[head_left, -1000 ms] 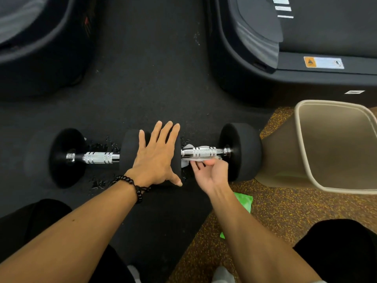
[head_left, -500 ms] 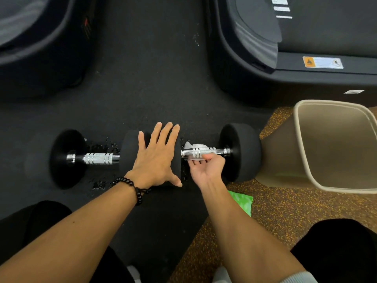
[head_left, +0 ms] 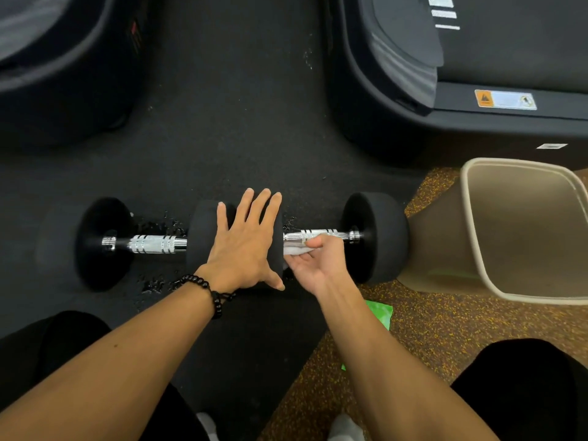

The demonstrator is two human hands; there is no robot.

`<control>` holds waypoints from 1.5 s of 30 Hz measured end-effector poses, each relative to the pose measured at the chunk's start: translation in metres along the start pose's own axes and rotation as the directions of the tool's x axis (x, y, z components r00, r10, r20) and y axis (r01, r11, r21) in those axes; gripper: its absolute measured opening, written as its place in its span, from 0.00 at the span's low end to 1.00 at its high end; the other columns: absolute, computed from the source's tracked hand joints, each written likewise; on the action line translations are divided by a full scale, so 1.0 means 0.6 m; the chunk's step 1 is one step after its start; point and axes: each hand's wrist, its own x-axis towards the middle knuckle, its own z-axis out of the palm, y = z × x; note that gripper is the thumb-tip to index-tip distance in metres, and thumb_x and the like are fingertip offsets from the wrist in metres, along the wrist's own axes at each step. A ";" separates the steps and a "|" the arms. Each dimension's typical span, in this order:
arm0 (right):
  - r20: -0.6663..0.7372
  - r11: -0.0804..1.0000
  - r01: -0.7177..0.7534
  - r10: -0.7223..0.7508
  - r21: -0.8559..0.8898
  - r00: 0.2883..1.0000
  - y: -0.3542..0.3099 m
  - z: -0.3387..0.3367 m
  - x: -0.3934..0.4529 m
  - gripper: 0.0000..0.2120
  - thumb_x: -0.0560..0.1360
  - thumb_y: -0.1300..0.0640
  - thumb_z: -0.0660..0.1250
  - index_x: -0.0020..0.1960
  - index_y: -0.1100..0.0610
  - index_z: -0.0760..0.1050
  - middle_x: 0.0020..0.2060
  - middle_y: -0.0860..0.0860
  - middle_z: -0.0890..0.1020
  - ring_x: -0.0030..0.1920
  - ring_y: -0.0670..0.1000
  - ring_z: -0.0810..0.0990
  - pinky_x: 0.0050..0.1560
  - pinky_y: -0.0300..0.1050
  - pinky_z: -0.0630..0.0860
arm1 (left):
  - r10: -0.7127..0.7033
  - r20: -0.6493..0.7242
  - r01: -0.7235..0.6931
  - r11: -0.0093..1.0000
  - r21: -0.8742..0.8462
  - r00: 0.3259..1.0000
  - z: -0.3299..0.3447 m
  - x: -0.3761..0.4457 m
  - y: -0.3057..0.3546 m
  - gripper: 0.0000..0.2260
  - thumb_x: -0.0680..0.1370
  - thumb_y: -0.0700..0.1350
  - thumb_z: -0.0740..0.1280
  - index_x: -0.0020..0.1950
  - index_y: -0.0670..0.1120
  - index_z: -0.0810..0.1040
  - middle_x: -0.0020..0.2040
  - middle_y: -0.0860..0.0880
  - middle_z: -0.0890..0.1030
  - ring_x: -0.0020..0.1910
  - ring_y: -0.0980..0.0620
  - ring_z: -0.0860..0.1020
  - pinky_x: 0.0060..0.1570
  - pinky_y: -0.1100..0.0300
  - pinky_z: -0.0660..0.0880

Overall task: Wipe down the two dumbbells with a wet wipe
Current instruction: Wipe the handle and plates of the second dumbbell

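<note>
Gym floor point(head_left: 229, 138): black rubber matting, changing to speckled brown at 4 to 5 o'clock. Dark machine bases at 11 and 1 o'clock.

Two dumbbells lie end to end across mid-frame. Right dumbbell point(head_left: 375, 237): its chrome handle sits just right of centre, with the wet wipe point(head_left: 294, 249) bunched against the handle's underside at the inner end. Right hand point(head_left: 313, 261) is palm-up beneath the handle, fingers curled and pinching the wipe against the metal. Left hand point(head_left: 245, 246) rests flat on the inner head where the two weights meet, fingers straight and slightly spread, bracing it. Left dumbbell point(head_left: 105, 243) at 9 o'clock, handle bare; wet spots on the floor around it.

Step in hand, by my reading: wiping the right dumbbell's handle. Next move likely calls for sliding the wipe along toward the outer head, turning the weight to reach all round.

Room: the outer head sits just beside a beige bin point(head_left: 477, 237) at 3 o'clock, so little space that way. Open floor at 12 o'clock. A green packet point(head_left: 380, 313) lies by the right forearm at 5 o'clock.
</note>
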 end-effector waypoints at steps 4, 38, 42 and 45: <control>-0.074 0.947 0.191 -0.217 -0.256 0.973 -0.031 -0.015 -0.023 0.09 0.75 0.67 0.64 0.55 0.65 0.75 0.48 0.61 0.83 0.51 0.60 0.83 0.53 0.51 0.80 | -0.003 0.019 0.003 1.000 -0.017 1.000 -0.002 0.002 -0.002 0.68 0.57 0.66 0.79 0.79 0.50 0.33 0.80 0.51 0.38 0.78 0.46 0.34 0.74 0.35 0.40; 0.664 -0.885 0.254 -0.080 -0.391 0.744 -0.040 -0.014 0.031 0.38 0.70 0.54 0.68 0.75 0.59 0.56 0.70 0.59 0.66 0.74 0.60 0.56 0.73 0.59 0.57 | 0.002 0.046 -0.001 1.000 -0.021 0.999 -0.004 0.009 -0.004 0.69 0.56 0.66 0.79 0.79 0.50 0.33 0.80 0.53 0.37 0.78 0.47 0.33 0.73 0.34 0.41; 0.708 -0.893 0.363 0.073 -0.268 0.703 -0.033 -0.032 0.005 0.44 0.72 0.54 0.70 0.78 0.59 0.48 0.77 0.57 0.54 0.77 0.59 0.52 0.76 0.58 0.54 | -0.003 0.052 0.004 1.000 -0.018 0.999 -0.004 0.011 -0.005 0.69 0.56 0.67 0.79 0.79 0.50 0.33 0.80 0.52 0.36 0.78 0.47 0.33 0.73 0.34 0.41; 0.631 -0.969 0.086 -0.082 -0.231 0.771 -0.062 -0.053 -0.002 0.41 0.75 0.51 0.66 0.77 0.66 0.47 0.74 0.63 0.59 0.74 0.64 0.60 0.75 0.59 0.55 | -0.002 0.048 0.004 1.000 -0.027 0.999 -0.003 0.010 -0.004 0.69 0.55 0.67 0.79 0.79 0.51 0.33 0.80 0.53 0.37 0.78 0.47 0.33 0.73 0.34 0.41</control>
